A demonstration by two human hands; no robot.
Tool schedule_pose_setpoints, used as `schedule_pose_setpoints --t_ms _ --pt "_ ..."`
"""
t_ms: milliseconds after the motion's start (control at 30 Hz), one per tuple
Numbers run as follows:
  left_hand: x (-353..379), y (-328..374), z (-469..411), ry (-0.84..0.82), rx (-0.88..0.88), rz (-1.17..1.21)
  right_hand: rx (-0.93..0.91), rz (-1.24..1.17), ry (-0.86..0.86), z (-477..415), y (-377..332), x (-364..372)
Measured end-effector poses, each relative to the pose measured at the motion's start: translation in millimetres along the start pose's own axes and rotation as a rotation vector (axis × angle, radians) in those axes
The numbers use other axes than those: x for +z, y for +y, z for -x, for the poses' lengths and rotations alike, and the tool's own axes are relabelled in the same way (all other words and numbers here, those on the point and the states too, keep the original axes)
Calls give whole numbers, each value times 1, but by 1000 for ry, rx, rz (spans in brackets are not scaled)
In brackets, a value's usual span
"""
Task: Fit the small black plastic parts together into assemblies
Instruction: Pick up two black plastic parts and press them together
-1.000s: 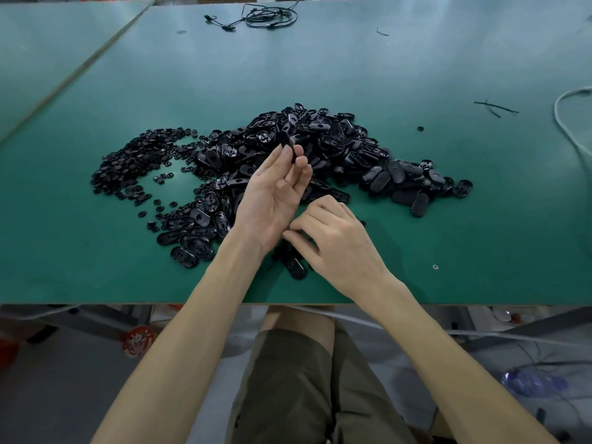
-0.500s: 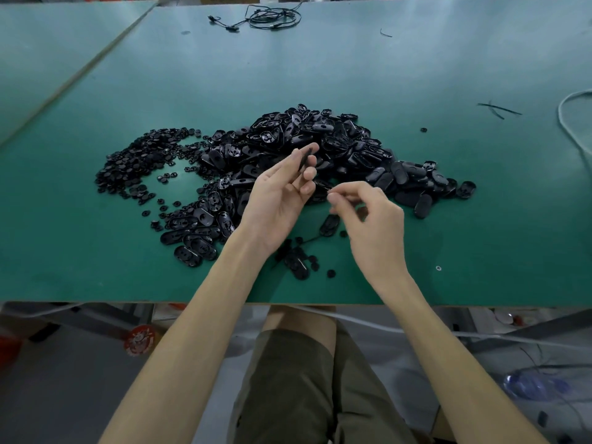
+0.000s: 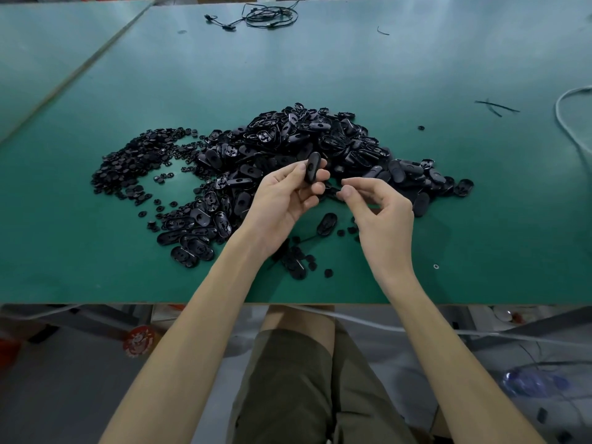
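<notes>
A big heap of black oval plastic shells [image 3: 314, 145] lies in the middle of the green table [image 3: 320, 75]. A flatter spread of small round black parts [image 3: 134, 165] sits to its left. My left hand [image 3: 285, 200] holds one oval shell [image 3: 312, 166] upright between thumb and fingertips, above the heap's near edge. My right hand [image 3: 381, 213] is just to its right, thumb and forefinger pinched together on a tiny black part [image 3: 340, 194] that barely shows. A loose oval shell [image 3: 326, 224] and several small pieces [image 3: 301, 261] lie on the table beneath my hands.
A coiled black cable [image 3: 269, 17] lies at the far edge, a white cable [image 3: 573, 123] curves along the right side, and thin black scraps [image 3: 496, 105] lie near it. The table's front edge [image 3: 96, 303] runs just before my lap. A second green table [image 3: 48, 43] adjoins at left.
My right hand rose from the small pieces near the table edge, pinching a tiny part, and moved toward my left hand. My left hand turned the oval shell upright.
</notes>
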State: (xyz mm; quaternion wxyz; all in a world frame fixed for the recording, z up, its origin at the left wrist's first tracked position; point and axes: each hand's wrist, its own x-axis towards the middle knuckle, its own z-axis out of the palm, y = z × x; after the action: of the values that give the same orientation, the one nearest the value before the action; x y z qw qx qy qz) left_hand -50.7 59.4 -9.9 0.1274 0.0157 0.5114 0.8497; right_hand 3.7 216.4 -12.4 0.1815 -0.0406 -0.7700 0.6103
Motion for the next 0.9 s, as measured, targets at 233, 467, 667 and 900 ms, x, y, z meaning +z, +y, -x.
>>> schedule_pose_setpoints --t_ms 233,467,667,900 --pt "1 -2 1 -8 22 -99 1 -13 17 -1 5 1" --pt "5 -6 5 44 124 -387 -3 -92 23 -1 8 0" --pt "7 -8 5 103 259 -518 -20 -135 -3 -2 10 0" --pt "4 -11 3 105 233 -575 -24 -124 -15 -3 11 0"
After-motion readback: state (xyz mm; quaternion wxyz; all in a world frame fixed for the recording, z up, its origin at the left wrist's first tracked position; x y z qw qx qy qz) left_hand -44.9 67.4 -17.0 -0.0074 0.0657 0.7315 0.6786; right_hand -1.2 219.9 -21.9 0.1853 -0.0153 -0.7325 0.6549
